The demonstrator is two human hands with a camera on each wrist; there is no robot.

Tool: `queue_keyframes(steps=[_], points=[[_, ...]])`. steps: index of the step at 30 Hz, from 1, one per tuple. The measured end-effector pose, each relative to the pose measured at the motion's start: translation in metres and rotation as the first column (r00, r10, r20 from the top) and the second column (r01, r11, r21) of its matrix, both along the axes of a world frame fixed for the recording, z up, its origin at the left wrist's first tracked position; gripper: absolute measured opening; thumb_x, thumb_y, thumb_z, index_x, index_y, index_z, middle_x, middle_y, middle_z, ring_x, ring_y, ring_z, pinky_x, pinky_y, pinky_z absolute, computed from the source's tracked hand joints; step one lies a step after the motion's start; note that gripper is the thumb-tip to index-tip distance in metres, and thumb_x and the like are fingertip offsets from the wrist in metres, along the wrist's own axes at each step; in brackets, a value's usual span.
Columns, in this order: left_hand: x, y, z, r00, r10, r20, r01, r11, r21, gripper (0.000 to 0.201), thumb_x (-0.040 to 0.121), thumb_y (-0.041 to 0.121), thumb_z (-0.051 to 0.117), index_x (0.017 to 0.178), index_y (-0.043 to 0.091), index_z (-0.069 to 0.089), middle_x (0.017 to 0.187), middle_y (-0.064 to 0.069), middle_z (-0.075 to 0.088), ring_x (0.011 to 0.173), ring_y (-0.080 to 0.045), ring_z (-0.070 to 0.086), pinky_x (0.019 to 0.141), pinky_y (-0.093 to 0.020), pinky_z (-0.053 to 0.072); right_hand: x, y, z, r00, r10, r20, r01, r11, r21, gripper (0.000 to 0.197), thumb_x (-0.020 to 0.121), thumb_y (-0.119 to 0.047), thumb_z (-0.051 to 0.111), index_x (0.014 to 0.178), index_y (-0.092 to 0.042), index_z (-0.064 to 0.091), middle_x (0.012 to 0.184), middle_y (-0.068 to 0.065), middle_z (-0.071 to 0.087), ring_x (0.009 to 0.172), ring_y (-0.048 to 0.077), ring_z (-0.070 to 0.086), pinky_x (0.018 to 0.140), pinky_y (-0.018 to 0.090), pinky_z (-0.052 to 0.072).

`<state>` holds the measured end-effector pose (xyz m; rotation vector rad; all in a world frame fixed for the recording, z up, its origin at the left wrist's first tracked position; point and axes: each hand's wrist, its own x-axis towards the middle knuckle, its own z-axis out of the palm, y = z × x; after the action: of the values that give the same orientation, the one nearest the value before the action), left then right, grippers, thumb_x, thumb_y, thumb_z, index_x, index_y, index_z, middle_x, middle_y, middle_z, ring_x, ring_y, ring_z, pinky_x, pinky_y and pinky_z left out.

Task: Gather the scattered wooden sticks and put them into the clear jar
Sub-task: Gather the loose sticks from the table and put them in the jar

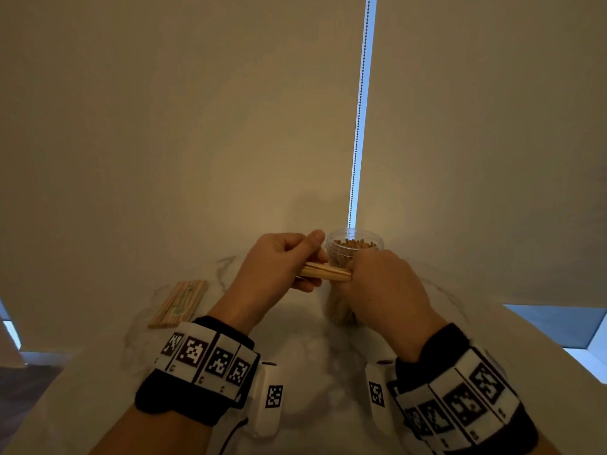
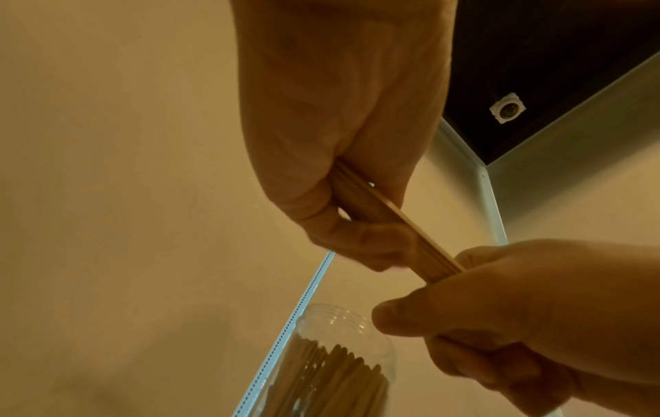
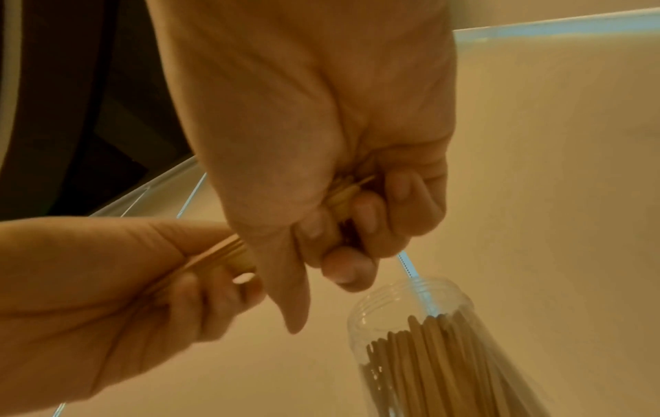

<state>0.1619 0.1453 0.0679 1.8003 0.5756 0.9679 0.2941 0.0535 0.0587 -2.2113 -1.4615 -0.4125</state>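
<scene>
A bundle of wooden sticks [image 1: 325, 272] lies level between both hands, just in front of the clear jar [image 1: 354, 247]. My left hand [image 1: 282, 267] grips the bundle's left end, thumb on top. My right hand [image 1: 384, 287] is curled round its right end and hides the jar's lower part. In the left wrist view the bundle [image 2: 400, 225] runs from the left hand [image 2: 343, 175] down into the right hand [image 2: 528, 310], above the jar [image 2: 343, 366]. The right wrist view shows the right hand [image 3: 343, 214] closed on the stick ends [image 3: 343, 194], beside the jar [image 3: 428, 347], which stands upright and nearly full of sticks.
Several more wooden sticks [image 1: 179, 303] lie side by side on the white marbled table [image 1: 308, 349], left of my left wrist. A roller blind with a bead chain [image 1: 359, 119] hangs right behind the jar. The table's right edge [image 1: 558, 353] slants away.
</scene>
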Motion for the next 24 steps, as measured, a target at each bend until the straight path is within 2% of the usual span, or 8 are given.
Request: queue_keyframes(steps=[3,6,9,12,14,17,20,24], points=[[-0.002,0.003,-0.004,0.976,0.143,-0.163,-0.096,0.959,0.267,0.046,0.096,0.053,0.055,0.071,0.022,0.078,0.07,-0.002,0.07,0.067,-0.015,0.064,0.071,-0.033,0.054,0.006,0.003,-0.004,0.993,0.027,-0.114,-0.037,0.996,-0.082,0.035,0.088,-0.053,0.056,0.086,-0.02,0.067,0.07,-0.002,0.059,0.063,0.018,0.059,0.057,0.028,0.048],[-0.002,0.001,-0.005,0.972,0.058,-0.228,-0.02,0.986,0.167,0.054,0.092,0.061,0.055,0.071,0.017,0.076,0.063,-0.002,0.071,0.054,-0.017,0.065,0.06,-0.028,0.057,0.011,0.004,-0.006,0.987,0.021,-0.161,-0.047,0.986,-0.158,0.034,0.082,-0.056,0.06,0.092,-0.024,0.069,0.076,-0.001,0.066,0.07,0.02,0.065,0.067,0.034,0.056],[0.001,0.0,-0.007,0.95,0.14,-0.279,-0.086,0.977,0.197,0.061,0.09,0.063,0.056,0.062,0.012,0.073,0.056,-0.003,0.068,0.042,-0.009,0.054,0.049,-0.017,0.048,0.011,0.003,0.003,0.975,0.073,-0.209,-0.112,0.977,-0.18,0.034,0.076,-0.053,0.073,0.083,-0.021,0.065,0.075,-0.002,0.065,0.069,0.015,0.062,0.06,0.027,0.046],[0.0,0.005,-0.008,0.965,0.196,-0.175,-0.194,0.981,0.03,0.056,0.091,0.054,0.062,0.056,0.011,0.07,0.049,-0.003,0.061,0.039,-0.009,0.046,0.045,-0.02,0.04,0.01,-0.006,0.016,0.885,0.246,-0.395,-0.265,0.964,0.007,0.047,0.064,-0.059,0.081,0.074,-0.022,0.054,0.066,-0.008,0.055,0.058,0.007,0.049,0.052,0.021,0.035],[-0.001,0.008,-0.008,0.972,0.219,-0.083,-0.228,0.967,-0.116,0.052,0.092,0.049,0.064,0.061,0.007,0.072,0.05,-0.004,0.059,0.038,-0.01,0.041,0.043,-0.021,0.035,0.01,-0.011,0.023,0.839,0.359,-0.408,-0.309,0.933,0.185,0.044,0.072,-0.066,0.071,0.076,-0.023,0.063,0.062,-0.007,0.053,0.054,0.004,0.046,0.05,0.013,0.036],[0.002,0.008,-0.009,0.978,0.207,0.03,-0.196,0.957,-0.215,0.048,0.096,0.042,0.061,0.074,0.001,0.072,0.055,-0.008,0.061,0.04,-0.012,0.038,0.042,-0.021,0.033,0.008,-0.01,0.022,0.899,0.315,-0.305,-0.238,0.935,0.265,0.041,0.091,-0.06,0.054,0.075,-0.024,0.069,0.058,-0.005,0.053,0.054,0.007,0.049,0.049,0.01,0.034],[0.008,0.004,-0.013,0.982,0.166,0.091,-0.137,0.956,-0.261,0.044,0.101,0.037,0.055,0.083,0.0,0.07,0.061,-0.011,0.064,0.04,-0.013,0.041,0.041,-0.02,0.034,0.01,-0.001,0.015,0.898,0.295,-0.327,-0.178,0.922,0.343,0.046,0.091,-0.057,0.056,0.07,-0.016,0.064,0.061,-0.002,0.054,0.056,0.01,0.051,0.05,0.013,0.03],[0.016,-0.003,-0.016,0.988,0.101,0.121,-0.053,0.938,-0.342,0.043,0.103,0.036,0.051,0.088,-0.001,0.068,0.071,-0.019,0.069,0.046,-0.017,0.056,0.042,-0.022,0.044,0.026,-0.002,0.016,0.847,0.32,-0.424,-0.194,0.929,0.315,0.047,0.094,-0.049,0.057,0.062,-0.015,0.055,0.051,-0.005,0.046,0.048,0.004,0.047,0.048,0.013,0.038]])
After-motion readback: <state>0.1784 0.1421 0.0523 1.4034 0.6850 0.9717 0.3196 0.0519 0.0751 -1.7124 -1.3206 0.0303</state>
